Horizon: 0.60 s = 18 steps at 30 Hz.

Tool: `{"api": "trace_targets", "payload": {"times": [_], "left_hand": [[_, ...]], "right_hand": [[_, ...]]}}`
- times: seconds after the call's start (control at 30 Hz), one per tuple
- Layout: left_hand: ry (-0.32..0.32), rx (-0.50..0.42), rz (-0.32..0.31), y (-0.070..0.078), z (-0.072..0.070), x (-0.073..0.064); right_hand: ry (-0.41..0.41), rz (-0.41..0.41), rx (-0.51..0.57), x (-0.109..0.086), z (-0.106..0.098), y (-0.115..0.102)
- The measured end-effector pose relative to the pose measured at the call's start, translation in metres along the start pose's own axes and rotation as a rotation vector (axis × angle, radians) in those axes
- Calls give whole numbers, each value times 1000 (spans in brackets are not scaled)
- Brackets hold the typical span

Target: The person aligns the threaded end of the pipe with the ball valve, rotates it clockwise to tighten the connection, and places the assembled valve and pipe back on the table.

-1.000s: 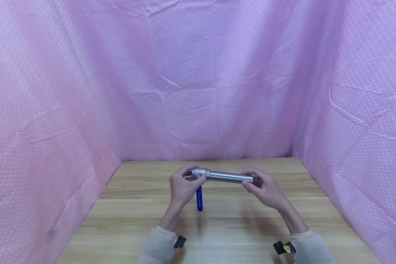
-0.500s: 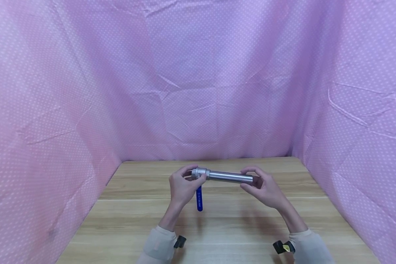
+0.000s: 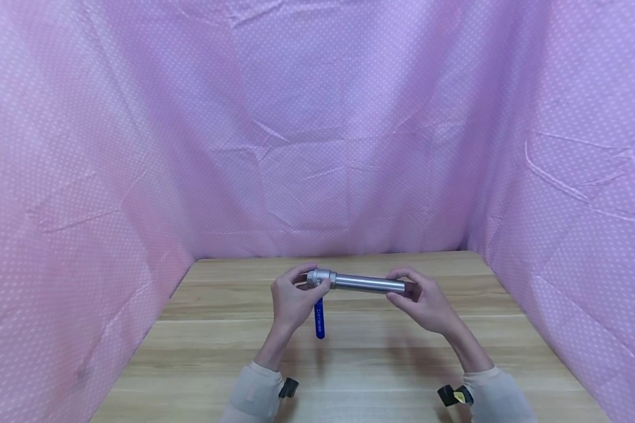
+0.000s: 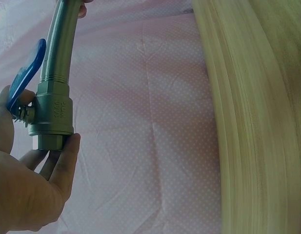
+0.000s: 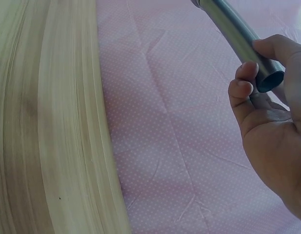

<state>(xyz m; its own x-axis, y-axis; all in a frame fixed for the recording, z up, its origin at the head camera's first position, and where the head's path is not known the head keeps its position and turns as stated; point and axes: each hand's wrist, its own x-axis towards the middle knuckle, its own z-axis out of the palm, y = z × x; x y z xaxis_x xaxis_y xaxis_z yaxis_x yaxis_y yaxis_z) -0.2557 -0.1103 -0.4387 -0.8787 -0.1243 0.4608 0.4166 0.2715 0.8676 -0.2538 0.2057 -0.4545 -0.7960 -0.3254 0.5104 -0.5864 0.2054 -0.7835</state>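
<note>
A silver metal ball valve (image 3: pixel 321 276) with a blue lever handle (image 3: pixel 320 319) is held above the table by my left hand (image 3: pixel 295 301). Its thumb lies on the near side by the handle, and the fingers wrap the valve's outer end. A smooth steel pipe (image 3: pixel 367 284) joins the valve's right end; in the left wrist view threads (image 4: pixel 55 78) show just beyond the hex collar. Around the pipe's free end, my right hand (image 3: pixel 425 302) has its thumb and fingers on opposite sides. The pipe's open mouth (image 5: pixel 270 81) shows in the right wrist view.
Below the hands is a wooden table (image 3: pixel 217 352). Pink dotted cloth (image 3: pixel 317 147) hangs behind it and along both sides. A dark wrist strap piece (image 3: pixel 288 388) sits at the left sleeve, another (image 3: pixel 447 396) at the right.
My right thumb and fingers have shifted slightly on the pipe's end. The left hand and valve stay in nearly the same place.
</note>
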Motion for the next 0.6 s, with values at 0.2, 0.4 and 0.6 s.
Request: {"api": "trace_targets", "payload": {"times": [0.2,0.4,0.6], "left_hand": [[-2,-4,-3,0,0,-1],[-3,-5,-7,0,0,-1],[3,0,-9,-1,0,-1]], "right_hand": [[23,15,-33,-1,0,2],[14,16,-22,-1,0,2],[-6,20,16,-1,-1,0]]}}
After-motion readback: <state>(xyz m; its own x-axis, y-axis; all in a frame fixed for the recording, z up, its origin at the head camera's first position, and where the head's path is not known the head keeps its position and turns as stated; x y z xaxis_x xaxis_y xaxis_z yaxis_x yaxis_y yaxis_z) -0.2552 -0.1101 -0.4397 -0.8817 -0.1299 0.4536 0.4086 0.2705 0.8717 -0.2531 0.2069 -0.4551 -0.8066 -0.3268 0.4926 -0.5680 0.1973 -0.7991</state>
